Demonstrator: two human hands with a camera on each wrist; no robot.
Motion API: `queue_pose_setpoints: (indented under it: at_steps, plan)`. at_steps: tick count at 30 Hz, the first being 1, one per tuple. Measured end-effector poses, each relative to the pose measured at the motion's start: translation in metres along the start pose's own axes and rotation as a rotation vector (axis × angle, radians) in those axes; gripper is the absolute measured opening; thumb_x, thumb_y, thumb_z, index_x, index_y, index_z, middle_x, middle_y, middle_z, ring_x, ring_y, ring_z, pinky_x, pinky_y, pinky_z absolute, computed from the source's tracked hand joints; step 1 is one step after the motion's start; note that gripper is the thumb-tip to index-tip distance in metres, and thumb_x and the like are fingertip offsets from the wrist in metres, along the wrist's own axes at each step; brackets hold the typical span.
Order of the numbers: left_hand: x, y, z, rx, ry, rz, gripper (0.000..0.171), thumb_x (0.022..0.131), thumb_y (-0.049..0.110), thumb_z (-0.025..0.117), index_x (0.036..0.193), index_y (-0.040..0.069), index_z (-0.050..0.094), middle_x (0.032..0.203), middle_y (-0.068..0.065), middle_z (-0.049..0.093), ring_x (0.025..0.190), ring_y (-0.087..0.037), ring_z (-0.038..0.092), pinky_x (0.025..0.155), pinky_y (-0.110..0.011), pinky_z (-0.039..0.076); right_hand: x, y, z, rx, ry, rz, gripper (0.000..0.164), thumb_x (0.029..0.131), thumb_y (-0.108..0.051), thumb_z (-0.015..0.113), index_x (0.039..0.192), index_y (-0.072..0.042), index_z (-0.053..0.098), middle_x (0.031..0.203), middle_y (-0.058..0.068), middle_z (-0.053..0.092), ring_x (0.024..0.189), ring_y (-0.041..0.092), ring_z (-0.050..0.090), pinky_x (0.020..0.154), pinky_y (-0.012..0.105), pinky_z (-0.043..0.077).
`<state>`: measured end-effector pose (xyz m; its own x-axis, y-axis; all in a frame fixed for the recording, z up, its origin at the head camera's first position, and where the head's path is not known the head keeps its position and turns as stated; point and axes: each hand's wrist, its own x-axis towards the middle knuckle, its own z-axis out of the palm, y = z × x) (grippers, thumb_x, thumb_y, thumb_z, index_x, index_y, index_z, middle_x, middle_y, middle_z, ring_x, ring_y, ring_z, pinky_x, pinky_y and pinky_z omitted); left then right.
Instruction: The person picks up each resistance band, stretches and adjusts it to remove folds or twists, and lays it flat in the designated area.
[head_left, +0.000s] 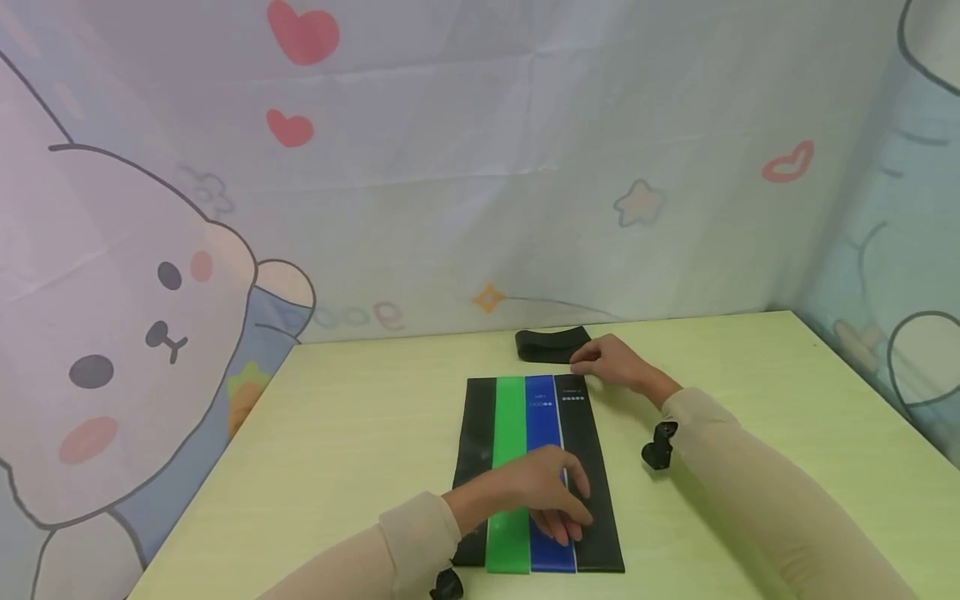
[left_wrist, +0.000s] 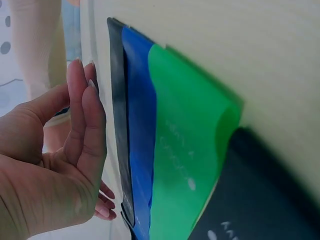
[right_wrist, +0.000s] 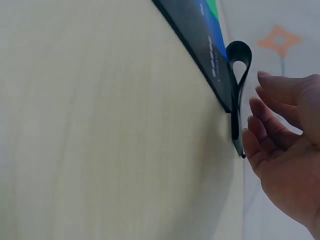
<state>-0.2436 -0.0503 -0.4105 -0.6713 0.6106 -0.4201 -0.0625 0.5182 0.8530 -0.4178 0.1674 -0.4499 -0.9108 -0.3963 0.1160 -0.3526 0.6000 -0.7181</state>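
Flat loop resistance bands lie side by side on the table: a black band [head_left: 474,425] at left, a green band [head_left: 510,425], a blue band [head_left: 540,429] and another black band [head_left: 600,475] at right. Over their near part hovers my left hand [head_left: 536,487], fingers loosely bent, holding nothing; the left wrist view shows it apart from the green band [left_wrist: 185,125]. Behind the row, a further black band [head_left: 551,346] stands on its edge as a narrow loop. My right hand [head_left: 615,364] is at that loop's right end, with relaxed fingers close beside the black loop [right_wrist: 235,90]; contact is unclear.
The pale yellow table [head_left: 360,433] ends at a printed cloth backdrop [head_left: 450,208], just behind the standing loop. Another cloth side [head_left: 922,250] borders the table at right. Small black wrist cameras [head_left: 658,446] sit at both cuffs.
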Motion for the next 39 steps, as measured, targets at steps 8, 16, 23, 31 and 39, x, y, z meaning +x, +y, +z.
queue_pose_setpoints:
  at_steps: [8, 16, 23, 31, 39]
  plan:
    - [0.006, 0.011, -0.018, 0.004, 0.058, 0.058, 0.022, 0.088, 0.004, 0.075, 0.106, 0.0, 0.064, 0.072, -0.015, 0.072, 0.054, -0.022, 0.069, 0.058, -0.039, 0.06, -0.001, -0.008, -0.011, 0.036, 0.01, 0.012, 0.033, 0.098, -0.021, 0.065, 0.121, 0.003, 0.069, 0.116, 0.013, 0.069, 0.11, 0.032, 0.061, 0.092, 0.049, 0.051]
    - [0.006, 0.027, -0.039, 0.026, 0.12, 0.093, 0.025, 0.087, 0.005, 0.076, 0.107, -0.001, 0.063, 0.074, -0.015, 0.072, 0.058, -0.027, 0.071, 0.066, -0.045, 0.061, -0.003, -0.012, -0.017, 0.062, 0.015, -0.013, 0.037, 0.098, -0.022, 0.065, 0.124, 0.004, 0.067, 0.119, 0.014, 0.068, 0.111, 0.032, 0.061, 0.091, 0.047, 0.052]
    - [0.01, 0.041, -0.061, 0.036, 0.175, 0.111, 0.02, 0.089, 0.007, 0.075, 0.105, 0.003, 0.062, 0.078, -0.014, 0.073, 0.067, -0.032, 0.073, 0.07, -0.044, 0.061, -0.006, -0.021, -0.028, 0.07, 0.044, -0.034, 0.035, 0.099, -0.021, 0.064, 0.125, 0.003, 0.066, 0.12, 0.015, 0.067, 0.113, 0.033, 0.06, 0.092, 0.049, 0.052]
    - [0.024, 0.046, -0.091, 0.012, 0.287, 0.141, 0.027, 0.09, 0.006, 0.073, 0.112, -0.003, 0.06, 0.082, -0.015, 0.074, 0.081, -0.038, 0.073, 0.073, -0.041, 0.061, -0.006, -0.023, -0.031, 0.084, 0.06, -0.023, 0.035, 0.099, -0.02, 0.064, 0.127, 0.002, 0.064, 0.125, 0.018, 0.064, 0.116, 0.034, 0.059, 0.094, 0.049, 0.051]
    - [0.038, 0.037, -0.118, -0.028, 0.44, 0.194, 0.034, 0.091, 0.006, 0.072, 0.12, -0.005, 0.057, 0.095, -0.02, 0.074, 0.085, -0.031, 0.074, 0.081, -0.039, 0.059, -0.005, -0.026, -0.034, 0.155, 0.07, 0.012, 0.046, 0.098, -0.017, 0.065, 0.138, 0.003, 0.053, 0.14, 0.024, 0.052, 0.124, 0.039, 0.055, 0.098, 0.052, 0.049]
